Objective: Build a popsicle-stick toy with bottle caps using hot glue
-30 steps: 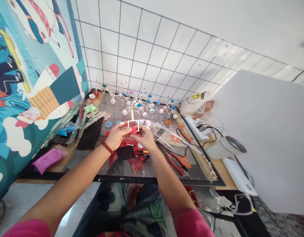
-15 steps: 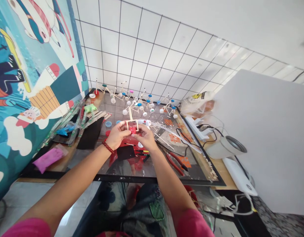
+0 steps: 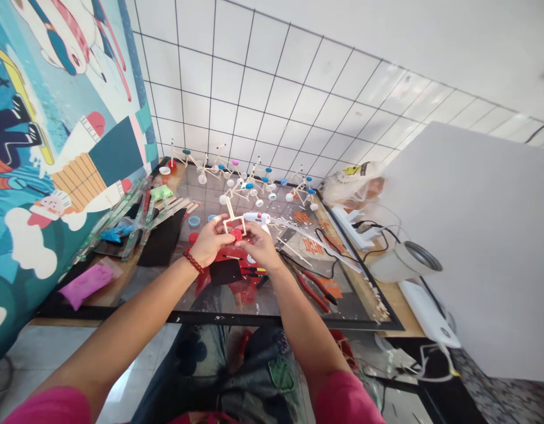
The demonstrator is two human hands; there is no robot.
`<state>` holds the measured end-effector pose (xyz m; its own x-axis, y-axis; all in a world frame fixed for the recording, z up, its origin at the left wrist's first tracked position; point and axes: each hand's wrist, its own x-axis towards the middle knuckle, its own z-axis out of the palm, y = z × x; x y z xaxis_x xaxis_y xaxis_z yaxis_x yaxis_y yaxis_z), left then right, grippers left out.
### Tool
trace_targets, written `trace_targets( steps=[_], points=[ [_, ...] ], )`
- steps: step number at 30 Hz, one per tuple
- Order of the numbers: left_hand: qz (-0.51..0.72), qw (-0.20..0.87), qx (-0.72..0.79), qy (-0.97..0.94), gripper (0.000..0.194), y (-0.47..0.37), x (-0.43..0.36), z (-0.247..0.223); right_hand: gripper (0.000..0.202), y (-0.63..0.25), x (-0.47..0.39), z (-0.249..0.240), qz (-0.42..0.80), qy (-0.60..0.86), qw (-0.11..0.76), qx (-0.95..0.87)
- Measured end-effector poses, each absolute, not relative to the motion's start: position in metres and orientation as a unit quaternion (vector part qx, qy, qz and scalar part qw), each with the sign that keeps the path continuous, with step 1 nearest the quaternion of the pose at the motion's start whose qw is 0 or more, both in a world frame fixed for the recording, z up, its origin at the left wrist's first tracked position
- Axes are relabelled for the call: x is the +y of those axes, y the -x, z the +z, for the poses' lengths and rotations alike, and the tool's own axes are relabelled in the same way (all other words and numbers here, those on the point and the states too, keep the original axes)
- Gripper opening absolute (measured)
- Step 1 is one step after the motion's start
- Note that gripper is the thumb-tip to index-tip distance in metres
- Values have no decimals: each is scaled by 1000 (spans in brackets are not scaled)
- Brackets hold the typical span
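Between my two hands is a small wooden stick frame (image 3: pixel 230 207), fork-shaped, with red bottle caps (image 3: pixel 236 235) at its lower end. My left hand (image 3: pixel 209 242) is closed on its left side, the thumb against the red caps. Closed on the right side, my right hand (image 3: pixel 262 246) has its thumb and fingers by the caps. The frame is held above the table, its two prongs pointing away from me. Just behind my right hand lies a white glue gun (image 3: pixel 256 218). Light blue caps (image 3: pixel 194 221) sit on the table beyond my left hand.
Along the back stand several stick models with white and coloured caps (image 3: pixel 249 186). Red-handled pliers (image 3: pixel 314 292) and a black cable are at the right, near a power strip (image 3: pixel 358 231). A pink packet (image 3: pixel 86 285) and a black sheet (image 3: pixel 161 240) lie left.
The stick frame has tilted and shifted slightly left and down in my fingers, and the red caps have turned a little. Both hands keep their hold in nearly the same place.
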<state>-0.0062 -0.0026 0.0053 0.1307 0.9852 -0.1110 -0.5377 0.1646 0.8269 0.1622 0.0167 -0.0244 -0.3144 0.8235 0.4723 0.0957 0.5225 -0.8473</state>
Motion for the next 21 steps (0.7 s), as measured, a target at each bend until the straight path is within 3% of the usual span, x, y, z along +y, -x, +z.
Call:
trace_targets(
  steps=[16, 21],
  points=[
    [515, 735, 322, -303, 35, 8, 0, 2, 41, -160, 11, -14, 472, 349, 517, -623],
    [532, 731, 293, -311, 53, 7, -2, 2, 41, -158, 12, -19, 488, 349, 524, -605]
  ],
)
